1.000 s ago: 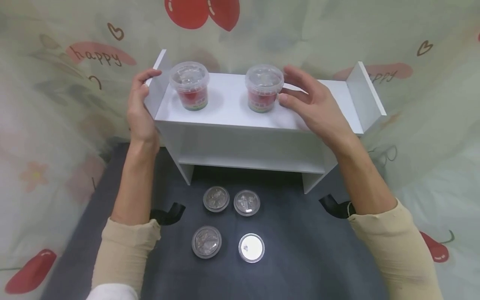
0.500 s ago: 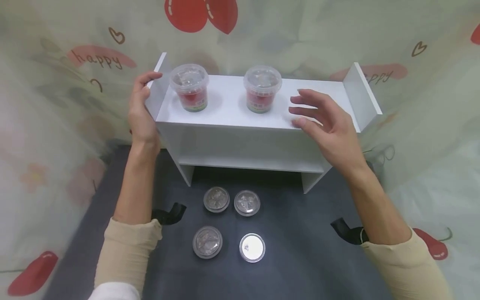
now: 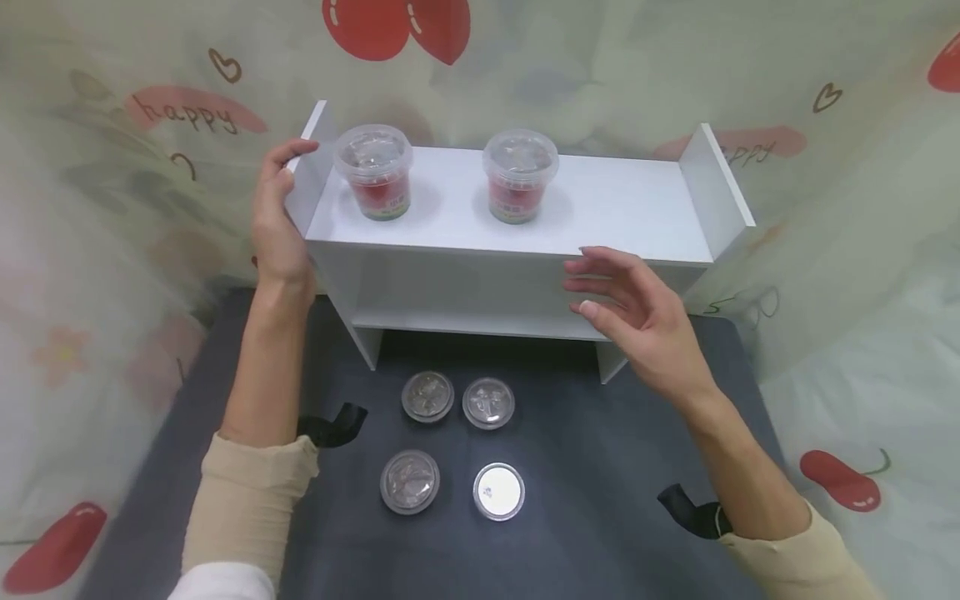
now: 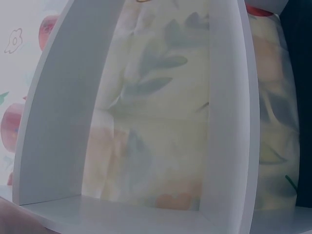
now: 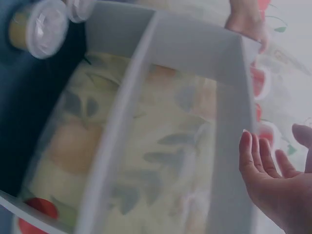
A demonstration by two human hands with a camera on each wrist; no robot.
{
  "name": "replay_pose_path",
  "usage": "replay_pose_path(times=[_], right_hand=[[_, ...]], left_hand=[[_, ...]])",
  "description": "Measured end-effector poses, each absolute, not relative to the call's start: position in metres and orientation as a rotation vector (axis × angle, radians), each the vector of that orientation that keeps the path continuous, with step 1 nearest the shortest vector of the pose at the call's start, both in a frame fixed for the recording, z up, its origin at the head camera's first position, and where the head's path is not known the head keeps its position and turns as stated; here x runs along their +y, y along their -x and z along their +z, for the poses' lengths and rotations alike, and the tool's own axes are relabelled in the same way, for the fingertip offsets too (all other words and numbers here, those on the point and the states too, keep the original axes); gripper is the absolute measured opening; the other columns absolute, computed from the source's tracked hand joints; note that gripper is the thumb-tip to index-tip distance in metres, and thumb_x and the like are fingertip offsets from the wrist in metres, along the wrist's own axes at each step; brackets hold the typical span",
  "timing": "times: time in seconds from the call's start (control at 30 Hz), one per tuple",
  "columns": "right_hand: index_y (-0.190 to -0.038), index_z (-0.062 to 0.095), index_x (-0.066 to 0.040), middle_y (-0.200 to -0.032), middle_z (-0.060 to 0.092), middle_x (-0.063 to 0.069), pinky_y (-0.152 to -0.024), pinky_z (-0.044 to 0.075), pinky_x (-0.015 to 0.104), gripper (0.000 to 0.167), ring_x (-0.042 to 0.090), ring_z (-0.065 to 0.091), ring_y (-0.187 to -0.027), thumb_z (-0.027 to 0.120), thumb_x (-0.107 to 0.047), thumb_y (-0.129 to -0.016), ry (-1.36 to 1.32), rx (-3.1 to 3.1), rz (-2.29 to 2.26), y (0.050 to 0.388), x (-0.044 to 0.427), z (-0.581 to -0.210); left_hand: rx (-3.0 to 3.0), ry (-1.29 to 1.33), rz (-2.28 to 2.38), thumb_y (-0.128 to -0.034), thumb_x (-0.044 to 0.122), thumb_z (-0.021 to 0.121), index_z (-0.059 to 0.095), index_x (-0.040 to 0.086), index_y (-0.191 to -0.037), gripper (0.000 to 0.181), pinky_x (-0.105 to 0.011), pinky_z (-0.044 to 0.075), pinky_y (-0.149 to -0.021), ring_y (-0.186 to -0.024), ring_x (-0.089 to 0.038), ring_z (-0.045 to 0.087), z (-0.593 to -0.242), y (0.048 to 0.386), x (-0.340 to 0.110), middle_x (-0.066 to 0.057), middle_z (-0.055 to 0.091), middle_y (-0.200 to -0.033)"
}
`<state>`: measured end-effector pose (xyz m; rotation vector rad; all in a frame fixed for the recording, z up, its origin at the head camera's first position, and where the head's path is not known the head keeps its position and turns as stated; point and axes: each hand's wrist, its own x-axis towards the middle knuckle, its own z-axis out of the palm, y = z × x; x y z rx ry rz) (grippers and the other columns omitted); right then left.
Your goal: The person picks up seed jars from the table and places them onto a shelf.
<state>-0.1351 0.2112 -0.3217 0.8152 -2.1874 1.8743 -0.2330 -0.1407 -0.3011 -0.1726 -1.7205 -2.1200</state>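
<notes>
I see the left hand (image 3: 279, 221) gripping the left side of the white shelf (image 3: 622, 204); the right hand (image 3: 643, 321) is released, fingers loosely bent, near the front edge. One cup (image 3: 378, 177) stands upright on top at left, another cup (image 3: 519, 177) near the middle. Four lidded tubs (image 3: 427, 397) sit on the dark surface (image 3: 600, 517) below.

A pale printed cloth (image 3: 555, 42) is hung at 12 o'clock. Red fruit prints (image 3: 367, 27) are shown between 11 and 12, the word "happy" is lettered on pink patches (image 3: 197, 110) at 10 and 2, and a faded flower (image 3: 62, 354) is seen near 9. A dark surface (image 3: 600, 533) is spread at 6. Thin looped lines (image 3: 767, 302) are seen at 3, possibly printed; this cannot be told for certain.
</notes>
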Motion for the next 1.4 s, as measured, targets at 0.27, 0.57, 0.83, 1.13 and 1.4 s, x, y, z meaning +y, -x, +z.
replay_pose_path(times=[0.27,0.57,0.83,1.13,1.4], right_hand=[[-0.142,0.046,0.002,-0.134,0.054,0.023,-0.096,0.049,0.035,0.052,0.033,0.056,-0.121,0.061,0.011,-0.092,-0.761,-2.236,1.963,0.126,0.216,-0.362],[-0.143,0.045,0.0,-0.136,0.052,0.028,-0.097,0.048,0.038,0.054,0.035,0.055,-0.122,0.062,0.009,-0.092,-0.719,-2.257,2.024,0.117,0.22,-0.384],[-0.142,0.047,0.0,-0.135,0.056,0.019,-0.094,0.05,0.034,0.055,0.033,0.056,-0.121,0.064,0.009,-0.09,-0.752,-2.302,1.937,0.111,0.218,-0.399],[-0.14,0.05,-0.004,-0.134,0.057,0.014,-0.091,0.051,0.032,0.055,0.031,0.056,-0.12,0.066,0.009,-0.089,-0.778,-2.313,1.934,0.105,0.213,-0.425],[-0.136,0.054,-0.003,-0.133,0.059,0.015,-0.088,0.053,0.033,0.053,0.03,0.058,-0.118,0.068,0.011,-0.087,-0.797,-2.339,1.927,0.099,0.211,-0.446]], left_hand=[[-1.72,0.164,-2.11,-0.0956,0.016,0.029,0.062,0.019,-0.12,0.041,-0.031,0.035,-0.097,-0.121,-0.021,0.046,-0.3,0.232,-0.142,-0.003,0.049,-0.133],[-1.759,0.152,-2.069,-0.0954,0.019,0.029,0.061,0.02,-0.121,0.042,-0.033,0.031,-0.099,-0.125,-0.019,0.043,-0.301,0.232,-0.143,0.0,0.048,-0.136],[-1.795,0.147,-2.04,-0.096,0.02,0.029,0.06,0.021,-0.123,0.042,-0.034,0.029,-0.102,-0.127,-0.019,0.041,-0.303,0.232,-0.142,0.0,0.046,-0.138],[-1.775,0.14,-2.059,-0.0971,0.019,0.029,0.061,0.021,-0.123,0.041,-0.033,0.029,-0.103,-0.128,-0.019,0.041,-0.301,0.23,-0.141,0.0,0.046,-0.139],[-1.788,0.139,-2.036,-0.0969,0.02,0.029,0.061,0.02,-0.123,0.042,-0.032,0.028,-0.104,-0.129,-0.018,0.04,-0.302,0.231,-0.141,0.002,0.046,-0.139]])
